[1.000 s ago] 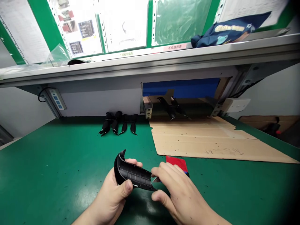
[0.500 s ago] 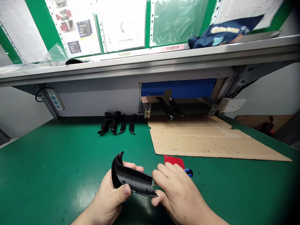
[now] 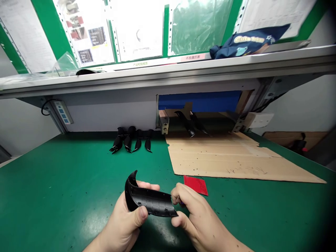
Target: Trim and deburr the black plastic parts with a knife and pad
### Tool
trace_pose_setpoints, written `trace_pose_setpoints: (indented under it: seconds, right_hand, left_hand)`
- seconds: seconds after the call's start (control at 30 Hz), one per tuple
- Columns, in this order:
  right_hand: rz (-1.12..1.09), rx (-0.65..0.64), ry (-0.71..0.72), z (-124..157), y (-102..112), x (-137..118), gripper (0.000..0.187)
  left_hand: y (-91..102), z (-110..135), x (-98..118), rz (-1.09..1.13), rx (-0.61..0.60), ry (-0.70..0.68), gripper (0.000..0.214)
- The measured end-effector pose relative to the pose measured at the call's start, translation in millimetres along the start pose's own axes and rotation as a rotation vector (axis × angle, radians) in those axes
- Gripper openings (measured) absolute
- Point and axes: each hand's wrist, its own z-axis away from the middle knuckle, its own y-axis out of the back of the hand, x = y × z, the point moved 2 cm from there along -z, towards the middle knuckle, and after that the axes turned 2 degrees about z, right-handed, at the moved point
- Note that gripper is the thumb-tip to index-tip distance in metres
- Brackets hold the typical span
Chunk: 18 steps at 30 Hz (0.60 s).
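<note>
My left hand is closed around a curved black plastic shell, its thumb on the near edge and fingers behind. The hollow, ribbed inside faces up, and a hooked tip rises at its left end. At the shell's right end is my right hand, with curled fingers around a small hand tool. Only a bit of that tool shows between the fingers; its kind is hidden. The right thumb touches the shell's lower right corner.
A red square pad lies just beyond my right hand. Cardboard covers the back right of the green table. Several glossy black parts stand at the back; two more lean in the opening. A shelf crosses above.
My right hand has turned, and the tool's metal tip has left the shell's end. The blue-and-black handle that stuck out behind the hand is now hidden. The left hand barely moved.
</note>
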Motion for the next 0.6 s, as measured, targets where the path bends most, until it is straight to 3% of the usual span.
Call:
trace_pose_setpoints:
  seconds: [0.23,0.3,0.43,0.47,0.6]
  right_hand:
    - [0.001,0.059,-0.005,3,-12,-3,0.068]
    - [-0.049,-0.003,-0.022,0,-10,-5,0.067]
    - [-0.27,-0.275,0.041,-3,1,-7,0.064]
    - [-0.306,-0.282,0.045,-3,4,-5,0.063]
    - [-0.228,0.064,0.139,-1,13,4,0.049]
  left_hand:
    - [-6.6,3,-3,0.113,0.027,0.098,0.046]
    - [-4.4,3,-3,0.088,0.029,0.081,0.046]
    - [-1.2,0,-2,0.042,-0.026,0.01,0.042]
    - [-1.2,0,-2,0.037,-0.034,0.0,0.041]
    - [-4.5,0,-2,0.064,0.002,0.018,0.041]
